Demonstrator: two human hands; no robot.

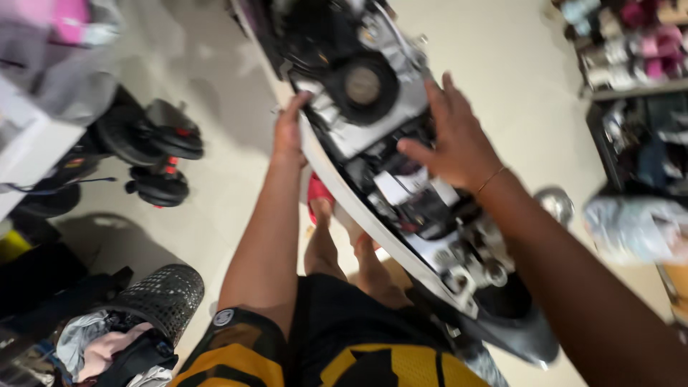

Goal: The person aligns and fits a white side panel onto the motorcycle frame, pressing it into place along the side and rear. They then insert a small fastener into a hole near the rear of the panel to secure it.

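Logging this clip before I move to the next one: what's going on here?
A standing person holds up an opened desktop computer case, tilted, its fan and boards showing. The left hand grips the case's white edge; the right hand lies spread on the parts inside. On the floor to the left are dumbbells and a black mesh basket with clothes.

The open computer case (pixel 373 143) runs off the top edge, its small parts smeared by motion blur. The left hand's (pixel 290 132) fingers hide behind its white rim. The shelf (pixel 631 86) goods at right are too blurred to identify.
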